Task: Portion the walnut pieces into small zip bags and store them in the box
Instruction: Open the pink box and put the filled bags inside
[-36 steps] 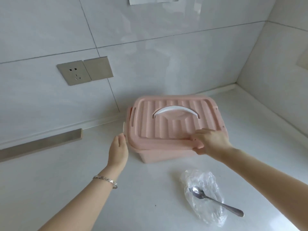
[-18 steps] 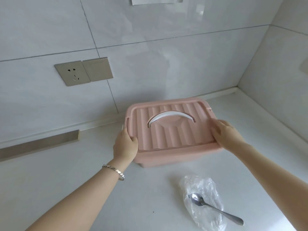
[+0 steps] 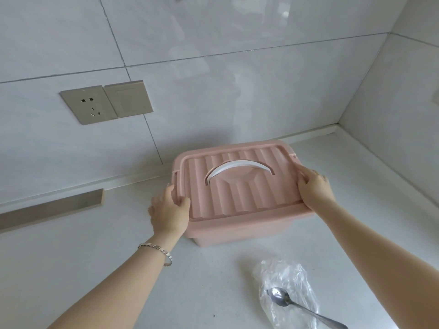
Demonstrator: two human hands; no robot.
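Pink box (image 3: 237,224) stands on the pale counter (image 3: 95,269) just below the middle of the view, with its ribbed lid (image 3: 249,193) seated on top and a hand on either end. Nearest of all, at about 5 o'clock from the box and well apart from it, lies a crumpled clear plastic bag (image 3: 285,276), and a metal spoon (image 3: 297,307) rests across it, bowl toward 11 o'clock and handle running out toward 4 o'clock. Whether the bag has a zip I cannot tell. Two bare forearms reach in from 7 and 4 o'clock, the left one wearing a thin silver bracelet (image 3: 156,249) at the wrist. The left hand (image 3: 169,212) grips the lid at the box's 9 o'clock end, thumb lying on the ribbed top and fingers curled round the rim. The right hand (image 3: 313,188) holds the 3 o'clock end the same way, fingers wrapped over the edge near the far corner. Between the hands, a white carry handle (image 3: 237,166) lies folded flat in its recess toward the lid's 12 o'clock side. Beyond the box the counter meets a grey tiled wall (image 3: 237,79), which turns a corner at 2 o'clock. At 9 o'clock a brown strip (image 3: 47,210) runs along the foot of the wall. Higher up, at 10 o'clock, a metal-coloured socket (image 3: 89,106) sits just beside a matching blank plate (image 3: 128,98).
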